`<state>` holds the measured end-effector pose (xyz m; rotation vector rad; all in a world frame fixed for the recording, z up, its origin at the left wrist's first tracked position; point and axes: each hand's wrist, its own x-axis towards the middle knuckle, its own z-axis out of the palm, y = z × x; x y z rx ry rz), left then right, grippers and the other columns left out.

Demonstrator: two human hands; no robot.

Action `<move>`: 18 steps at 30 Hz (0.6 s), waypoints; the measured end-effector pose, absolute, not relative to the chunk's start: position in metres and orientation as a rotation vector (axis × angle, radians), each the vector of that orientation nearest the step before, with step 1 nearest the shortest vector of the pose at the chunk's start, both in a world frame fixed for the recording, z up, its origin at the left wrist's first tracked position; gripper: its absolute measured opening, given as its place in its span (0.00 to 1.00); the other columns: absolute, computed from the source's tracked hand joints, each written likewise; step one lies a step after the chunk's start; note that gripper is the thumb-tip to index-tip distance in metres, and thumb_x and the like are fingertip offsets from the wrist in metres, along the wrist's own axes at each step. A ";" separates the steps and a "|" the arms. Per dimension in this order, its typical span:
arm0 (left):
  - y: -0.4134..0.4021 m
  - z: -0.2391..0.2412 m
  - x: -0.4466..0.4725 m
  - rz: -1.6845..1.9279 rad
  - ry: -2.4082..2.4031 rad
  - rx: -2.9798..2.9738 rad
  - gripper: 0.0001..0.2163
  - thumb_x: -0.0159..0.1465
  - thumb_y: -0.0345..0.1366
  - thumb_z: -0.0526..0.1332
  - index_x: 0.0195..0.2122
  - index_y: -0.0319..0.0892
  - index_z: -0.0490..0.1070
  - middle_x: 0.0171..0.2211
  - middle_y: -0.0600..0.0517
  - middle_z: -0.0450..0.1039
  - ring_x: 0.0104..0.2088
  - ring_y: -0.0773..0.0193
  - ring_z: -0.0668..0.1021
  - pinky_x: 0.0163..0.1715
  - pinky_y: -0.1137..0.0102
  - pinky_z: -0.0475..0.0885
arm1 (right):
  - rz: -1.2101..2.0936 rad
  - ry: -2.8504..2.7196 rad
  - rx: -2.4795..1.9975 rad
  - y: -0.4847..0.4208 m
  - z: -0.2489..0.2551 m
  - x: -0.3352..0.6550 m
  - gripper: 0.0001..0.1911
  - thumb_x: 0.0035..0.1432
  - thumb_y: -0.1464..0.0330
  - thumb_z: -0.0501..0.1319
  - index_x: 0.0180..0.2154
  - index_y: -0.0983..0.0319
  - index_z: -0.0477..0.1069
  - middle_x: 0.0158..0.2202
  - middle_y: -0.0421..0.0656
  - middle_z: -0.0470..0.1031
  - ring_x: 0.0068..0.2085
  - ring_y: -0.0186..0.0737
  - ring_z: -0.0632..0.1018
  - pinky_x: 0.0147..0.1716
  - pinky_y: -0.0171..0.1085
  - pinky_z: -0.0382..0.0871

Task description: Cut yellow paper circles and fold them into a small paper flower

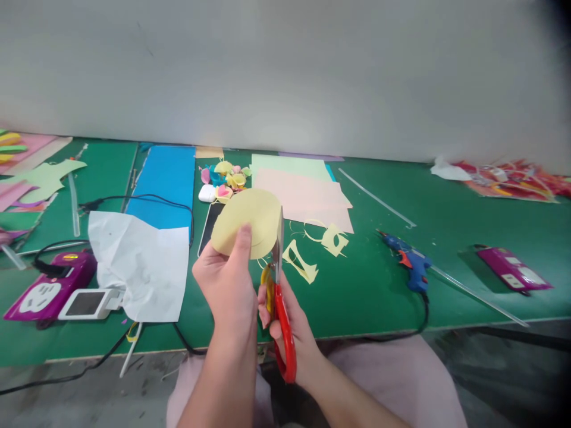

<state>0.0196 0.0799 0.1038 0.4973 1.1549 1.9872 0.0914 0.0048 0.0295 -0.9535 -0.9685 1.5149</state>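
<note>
My left hand [232, 279] pinches a rounded piece of pale yellow paper [254, 214], thumb on top. My right hand [289, 321] grips a pair of scissors [285, 345] with red and yellow handles. The blades point away from me and lie along the paper's right edge; how far apart they are is hard to tell. Curled yellow paper scraps [303, 261] lie on the table just beyond the scissors. Behind the paper is a small pile of coloured paper pieces [227, 175], beside a white case [207, 193]. A dark phone [208, 229] is partly hidden behind my left hand.
On the green table [357, 285], pink and green sheets [307, 196] lie ahead. A blue glue gun [410, 261] with a cord and a purple box [513, 270] are to the right. Crumpled white paper [143, 267], a purple power strip [53, 288] and a blue sheet [163, 184] occupy the left.
</note>
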 end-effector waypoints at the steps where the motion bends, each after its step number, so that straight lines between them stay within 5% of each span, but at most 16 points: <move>1: 0.080 0.104 0.019 1.993 1.152 0.500 0.08 0.50 0.35 0.69 0.31 0.41 0.78 0.28 0.52 0.79 0.31 0.65 0.80 0.33 0.72 0.76 | 1.516 -0.972 -0.960 0.005 0.029 0.092 0.45 0.50 0.48 0.62 0.64 0.49 0.47 0.36 0.42 0.67 0.25 0.34 0.69 0.20 0.33 0.63; 18: 0.080 0.105 0.013 2.031 1.186 0.579 0.06 0.50 0.34 0.69 0.29 0.41 0.78 0.28 0.53 0.80 0.29 0.67 0.80 0.32 0.74 0.76 | 1.539 -0.973 -0.987 0.003 0.031 0.098 0.42 0.49 0.48 0.62 0.63 0.48 0.51 0.32 0.40 0.67 0.25 0.34 0.69 0.23 0.33 0.65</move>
